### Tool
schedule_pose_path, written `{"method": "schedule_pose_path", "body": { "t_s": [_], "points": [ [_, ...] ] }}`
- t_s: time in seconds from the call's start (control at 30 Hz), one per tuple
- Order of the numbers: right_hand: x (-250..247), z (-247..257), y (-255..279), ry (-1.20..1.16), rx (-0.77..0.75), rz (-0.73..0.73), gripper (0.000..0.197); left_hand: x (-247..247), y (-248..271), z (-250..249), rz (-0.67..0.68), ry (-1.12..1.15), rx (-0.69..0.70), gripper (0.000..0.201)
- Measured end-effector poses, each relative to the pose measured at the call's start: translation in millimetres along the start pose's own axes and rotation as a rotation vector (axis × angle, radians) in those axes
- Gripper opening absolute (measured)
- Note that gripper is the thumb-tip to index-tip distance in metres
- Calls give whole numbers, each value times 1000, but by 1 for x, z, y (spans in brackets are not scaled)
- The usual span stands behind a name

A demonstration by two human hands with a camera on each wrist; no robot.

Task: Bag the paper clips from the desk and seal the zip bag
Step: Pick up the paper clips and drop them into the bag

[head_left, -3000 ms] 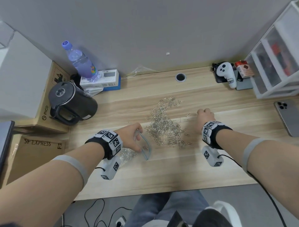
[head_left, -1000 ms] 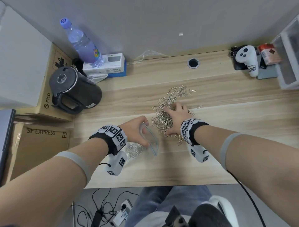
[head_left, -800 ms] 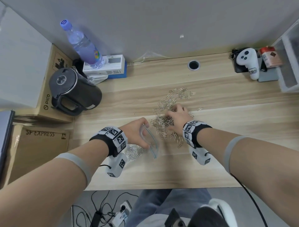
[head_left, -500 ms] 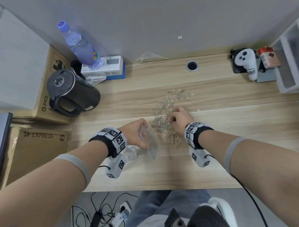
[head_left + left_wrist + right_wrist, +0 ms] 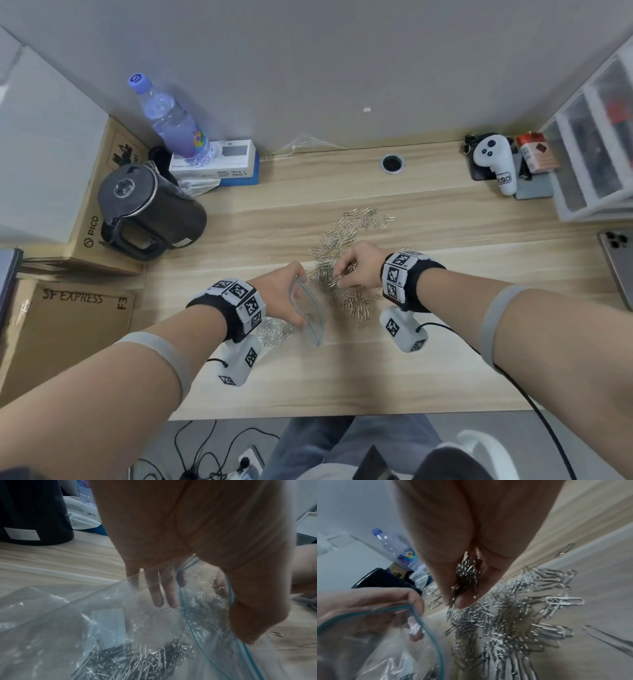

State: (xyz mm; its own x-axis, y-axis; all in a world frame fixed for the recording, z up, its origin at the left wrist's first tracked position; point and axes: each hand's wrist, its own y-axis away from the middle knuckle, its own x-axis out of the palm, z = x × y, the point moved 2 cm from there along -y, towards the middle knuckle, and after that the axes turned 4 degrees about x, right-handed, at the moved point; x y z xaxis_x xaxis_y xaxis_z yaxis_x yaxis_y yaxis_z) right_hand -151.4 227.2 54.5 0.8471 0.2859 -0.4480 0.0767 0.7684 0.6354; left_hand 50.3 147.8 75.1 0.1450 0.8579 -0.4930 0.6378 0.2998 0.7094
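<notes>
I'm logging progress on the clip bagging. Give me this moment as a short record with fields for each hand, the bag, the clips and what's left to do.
left hand: holds the zip bag by its mouth, keeping it open toward the pile
right hand: pinches a bunch of paper clips above the pile
zip bag: unsealed, some clips already inside
loose pile: many clips on the desk
remaining: bag the rest, then seal

black kettle (image 5: 150, 209), water bottle (image 5: 171, 123), white controller (image 5: 496, 161), phone (image 5: 618, 263), cardboard boxes (image 5: 68, 329) at left.
</notes>
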Motion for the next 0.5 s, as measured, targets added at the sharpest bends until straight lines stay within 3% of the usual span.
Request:
{"method": "schedule_pose_path", "body": {
  "t_s": [0.1, 0.27, 0.5],
  "points": [
    [16, 18, 7, -37, -56, 139, 18, -1, 1, -2, -7, -17, -1, 84],
    [49, 47, 12, 60, -168, 198, 27, -3, 0, -6, -41, -4, 16, 80],
    [61, 56, 6, 69, -154, 311, 40, -2, 4, 3, -49, 43, -8, 78]
  ]
}}
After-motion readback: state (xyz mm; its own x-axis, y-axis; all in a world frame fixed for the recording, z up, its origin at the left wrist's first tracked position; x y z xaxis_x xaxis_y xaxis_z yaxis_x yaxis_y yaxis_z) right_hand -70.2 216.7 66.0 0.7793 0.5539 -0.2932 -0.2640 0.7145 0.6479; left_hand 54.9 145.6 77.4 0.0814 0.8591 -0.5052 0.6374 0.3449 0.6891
